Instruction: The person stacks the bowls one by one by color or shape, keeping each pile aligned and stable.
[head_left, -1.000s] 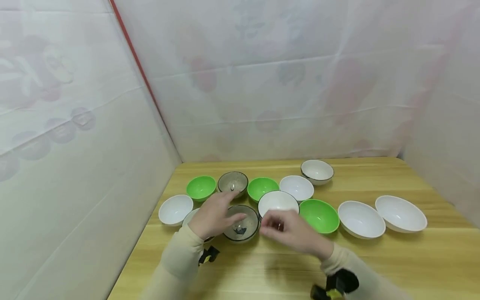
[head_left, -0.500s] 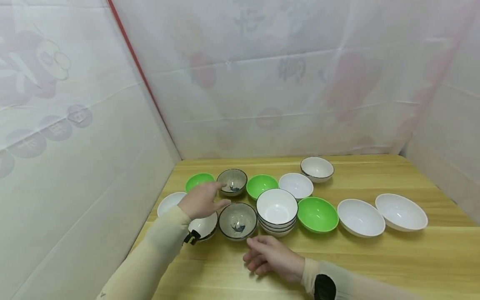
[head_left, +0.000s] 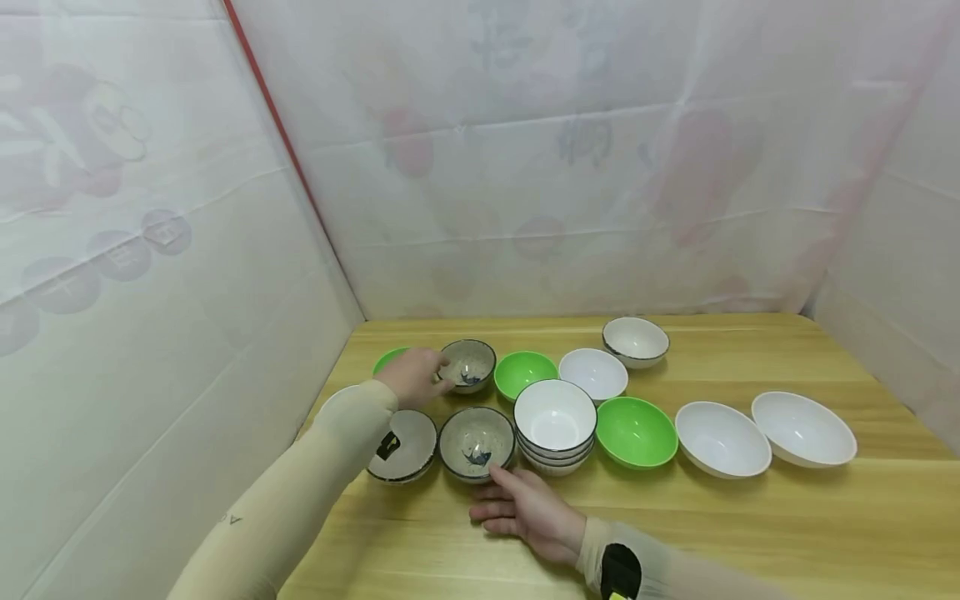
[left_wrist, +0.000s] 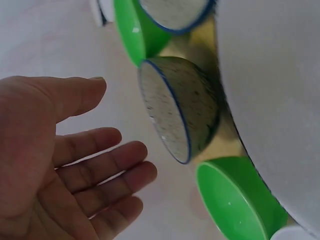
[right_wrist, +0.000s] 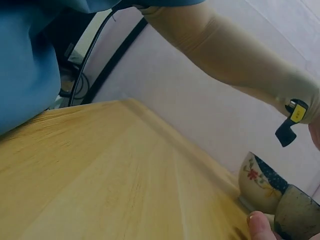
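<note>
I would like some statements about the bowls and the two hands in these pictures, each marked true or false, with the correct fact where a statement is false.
1. The left hand reaches to the far speckled bowl with its fingers open. True.
2. The right hand holds a green bowl in the air. False: it lies on the wooden table, with its fingers by the near speckled bowl.
3. The stack of white bowls stands between the near speckled bowl and a large green bowl. True.
4. All bowls on the table are white. False: some are green and some are speckled grey.
</note>
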